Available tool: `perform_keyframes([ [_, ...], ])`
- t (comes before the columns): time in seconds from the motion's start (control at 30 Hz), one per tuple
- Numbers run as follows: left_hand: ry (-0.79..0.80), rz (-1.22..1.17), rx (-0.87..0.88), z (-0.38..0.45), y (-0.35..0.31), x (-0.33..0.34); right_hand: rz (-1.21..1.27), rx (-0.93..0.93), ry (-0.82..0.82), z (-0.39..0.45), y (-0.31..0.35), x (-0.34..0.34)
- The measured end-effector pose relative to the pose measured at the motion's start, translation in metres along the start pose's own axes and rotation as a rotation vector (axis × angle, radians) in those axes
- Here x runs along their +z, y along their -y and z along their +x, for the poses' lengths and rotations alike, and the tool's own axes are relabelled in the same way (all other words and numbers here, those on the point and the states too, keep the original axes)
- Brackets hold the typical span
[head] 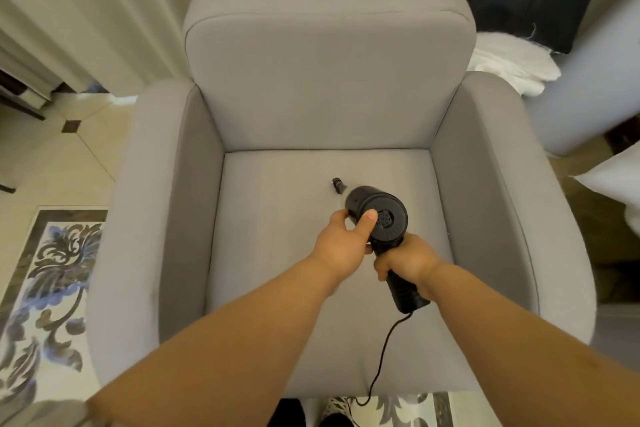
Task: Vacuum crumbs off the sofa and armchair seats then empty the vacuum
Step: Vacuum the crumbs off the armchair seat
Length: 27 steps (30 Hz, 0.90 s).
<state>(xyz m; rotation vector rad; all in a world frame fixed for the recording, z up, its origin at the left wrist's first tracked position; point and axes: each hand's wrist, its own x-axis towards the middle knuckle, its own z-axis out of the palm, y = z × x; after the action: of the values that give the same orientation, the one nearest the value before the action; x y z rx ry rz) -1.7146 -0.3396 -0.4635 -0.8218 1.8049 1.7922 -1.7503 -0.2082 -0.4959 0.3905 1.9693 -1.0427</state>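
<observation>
A patterned rug [52,288] and pale curtains [86,10] flank a grey armchair [145,218] as a person leans over its seat cushion [277,253] with a black handheld vacuum [375,217]. The left hand [341,246] cups the side of the motor housing, thumb laid across its rear grille, while the right hand [407,262] is wrapped tight around the handle below. The vacuum's long axis runs from that handle up and away toward the backrest, ending in a narrow nozzle [337,185] that sits at or just above the fabric near mid-seat. A power cord [384,350] trails off the cushion's front edge. No crumbs can be made out. White bedding [512,62] lies behind the chair's right arm.
</observation>
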Motion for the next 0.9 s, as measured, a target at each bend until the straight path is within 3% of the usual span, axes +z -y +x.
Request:
perform_keyframes([
  [0.4,-0.019,0.041,-0.089,-0.070,0.059,-0.023,-0.075,0.081,0.171,-0.049,-0.042,0.054],
  [0.67,-0.094,-0.022,-0.057,-0.093,0.060,-0.039,-0.099,0.011,0.165,-0.070,-0.028,0.067],
  [0.9,-0.088,-0.037,0.025,-0.046,0.027,-0.041,-0.063,-0.073,0.079,-0.029,0.005,0.047],
])
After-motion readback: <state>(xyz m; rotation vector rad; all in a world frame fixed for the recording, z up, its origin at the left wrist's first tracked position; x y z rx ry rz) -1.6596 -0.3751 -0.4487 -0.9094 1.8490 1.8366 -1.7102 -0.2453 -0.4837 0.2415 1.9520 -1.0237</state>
